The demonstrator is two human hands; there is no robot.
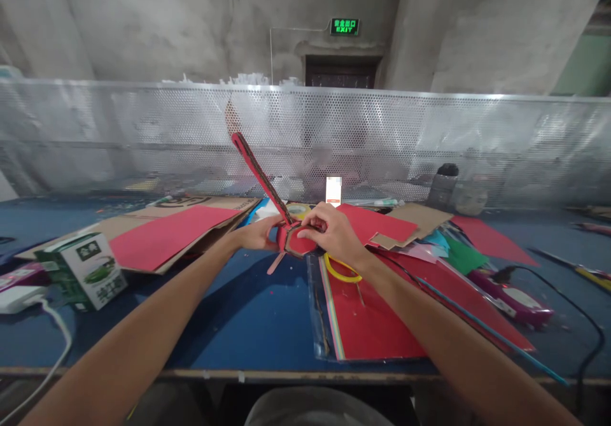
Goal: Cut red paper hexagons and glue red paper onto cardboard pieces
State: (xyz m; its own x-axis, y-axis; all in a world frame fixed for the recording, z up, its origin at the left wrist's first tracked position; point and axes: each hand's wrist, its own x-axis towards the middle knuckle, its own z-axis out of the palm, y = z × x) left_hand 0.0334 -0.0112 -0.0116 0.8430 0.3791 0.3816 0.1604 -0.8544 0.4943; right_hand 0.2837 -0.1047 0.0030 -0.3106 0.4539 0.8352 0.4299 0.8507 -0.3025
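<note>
Between my hands is a red cardboard model (303, 242) with a small many-sided body and brown cut edges. A long red cardboard stick (260, 174) rises from it, tilted up to the left. My left hand (258, 234) grips the body from the left, its fingertips partly hidden behind it. On the right side, my right hand (334, 230) is closed, thumb and fingers pinching the body's upper edge. A narrow pinkish strip (275, 263) sticks out below the body. Under my right wrist lies a yellow ring (341, 271), perhaps a tape roll.
Red paper sheets in a clear sleeve (382, 324) lie at right, with coloured scraps (458, 251) and a purple power strip (513, 298) beyond. Left are red-covered cardboard (167, 238) and a green-white carton (86, 273). A perforated metal screen (191, 133) borders the table's back.
</note>
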